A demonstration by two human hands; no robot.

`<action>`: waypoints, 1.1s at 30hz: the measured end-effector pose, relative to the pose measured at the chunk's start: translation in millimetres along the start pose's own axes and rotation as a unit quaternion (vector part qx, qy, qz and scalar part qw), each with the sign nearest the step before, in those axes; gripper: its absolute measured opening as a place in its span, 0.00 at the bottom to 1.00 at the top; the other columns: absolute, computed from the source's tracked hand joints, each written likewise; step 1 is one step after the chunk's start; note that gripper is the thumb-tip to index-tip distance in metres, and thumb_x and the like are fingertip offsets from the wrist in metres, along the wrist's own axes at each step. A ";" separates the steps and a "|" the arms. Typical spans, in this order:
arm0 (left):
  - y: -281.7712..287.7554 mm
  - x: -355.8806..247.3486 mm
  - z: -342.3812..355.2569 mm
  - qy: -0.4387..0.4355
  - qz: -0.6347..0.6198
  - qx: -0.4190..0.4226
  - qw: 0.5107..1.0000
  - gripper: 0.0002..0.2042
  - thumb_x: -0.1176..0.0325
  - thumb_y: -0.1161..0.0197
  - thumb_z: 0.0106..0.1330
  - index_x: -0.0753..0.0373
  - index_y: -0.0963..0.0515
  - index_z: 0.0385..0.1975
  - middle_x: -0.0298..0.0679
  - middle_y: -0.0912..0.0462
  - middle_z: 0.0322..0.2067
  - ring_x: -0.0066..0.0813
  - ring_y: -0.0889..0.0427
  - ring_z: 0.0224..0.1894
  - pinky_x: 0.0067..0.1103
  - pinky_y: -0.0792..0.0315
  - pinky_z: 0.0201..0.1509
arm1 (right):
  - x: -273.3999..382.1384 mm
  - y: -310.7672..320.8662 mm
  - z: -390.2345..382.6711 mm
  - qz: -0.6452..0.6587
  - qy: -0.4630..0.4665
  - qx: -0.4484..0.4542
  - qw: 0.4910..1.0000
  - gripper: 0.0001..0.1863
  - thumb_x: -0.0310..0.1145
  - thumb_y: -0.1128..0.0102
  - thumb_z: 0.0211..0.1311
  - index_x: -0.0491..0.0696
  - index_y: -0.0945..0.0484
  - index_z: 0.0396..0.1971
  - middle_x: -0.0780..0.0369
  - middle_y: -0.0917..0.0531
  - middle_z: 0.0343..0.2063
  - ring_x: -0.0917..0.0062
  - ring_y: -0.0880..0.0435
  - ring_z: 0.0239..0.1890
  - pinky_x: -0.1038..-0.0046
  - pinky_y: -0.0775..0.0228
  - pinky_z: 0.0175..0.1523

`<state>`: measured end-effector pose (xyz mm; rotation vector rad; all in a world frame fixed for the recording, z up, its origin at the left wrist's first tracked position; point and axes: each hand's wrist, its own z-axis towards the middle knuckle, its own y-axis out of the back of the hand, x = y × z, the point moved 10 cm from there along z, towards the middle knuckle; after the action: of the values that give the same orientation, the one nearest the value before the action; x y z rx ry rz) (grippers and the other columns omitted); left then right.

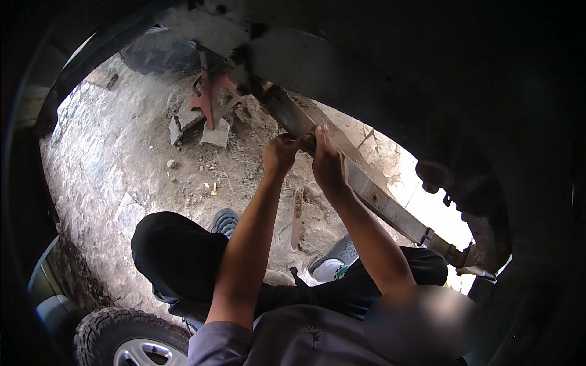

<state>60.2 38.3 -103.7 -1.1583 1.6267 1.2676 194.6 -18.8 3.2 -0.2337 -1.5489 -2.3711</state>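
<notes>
Under the dark underside of a vehicle (378, 73), a long metal leaf spring (381, 204) runs diagonally from the upper middle to the lower right. My left hand (281, 155) is at its near edge, fingers curled together on something I cannot make out. Close beside it, my right hand (326, 158) has its fingers pressed against the spring, pointing upward and partly round a small dark part that the hands mostly hide. Behind them, a red jack stand (210, 97) supports the dark metalwork, with broken concrete blocks (215, 131) at its foot.
Rough dirt-strewn ground (110, 171) surrounds my bent legs and shoes (332, 259). A loose flat strip (297, 216) lies between my arms. A wheel with a chunky tyre (94, 338) is at the lower left, and dark bodywork arches around the upper and right sides.
</notes>
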 end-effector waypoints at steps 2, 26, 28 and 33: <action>-1.4 -10.1 -7.3 0.010 0.011 0.017 1.000 0.25 0.41 0.27 0.61 0.55 0.10 0.45 0.42 0.08 0.37 0.44 0.09 0.44 0.34 0.20 0.49 | -14.5 -6.2 12.3 0.004 -0.070 0.048 0.996 0.23 0.21 0.50 0.70 0.40 0.29 0.64 0.41 0.23 0.63 0.50 0.13 0.52 0.55 0.19 0.56; -19.3 6.7 -1.6 0.054 -0.243 0.057 0.967 0.17 0.63 0.25 0.65 0.67 0.12 0.48 0.38 0.09 0.41 0.23 0.15 0.45 0.22 0.26 0.55 | -8.3 7.8 -13.7 0.064 -0.027 -0.023 0.997 0.16 0.24 0.41 0.69 0.45 0.20 0.55 0.51 0.17 0.60 0.54 0.12 0.51 0.58 0.19 0.55; -14.3 7.3 -0.2 0.054 -0.195 0.033 0.979 0.17 0.64 0.24 0.65 0.68 0.13 0.48 0.41 0.09 0.41 0.23 0.14 0.43 0.21 0.25 0.50 | -9.3 11.0 -18.2 0.073 -0.011 -0.045 0.996 0.15 0.23 0.40 0.69 0.44 0.20 0.55 0.50 0.18 0.60 0.54 0.14 0.56 0.58 0.19 0.57; -16.2 -4.9 -12.5 0.081 -0.243 0.060 0.965 0.18 0.62 0.25 0.65 0.66 0.13 0.49 0.40 0.10 0.44 0.25 0.16 0.48 0.23 0.28 0.57 | -10.7 14.3 -25.4 0.064 -0.029 -0.109 0.992 0.15 0.22 0.39 0.68 0.44 0.19 0.54 0.51 0.19 0.62 0.57 0.15 0.58 0.59 0.21 0.61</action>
<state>76.7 25.6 -101.0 -1.4987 1.3896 0.7671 210.2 -45.6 2.0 -0.4390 -1.2560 -2.4487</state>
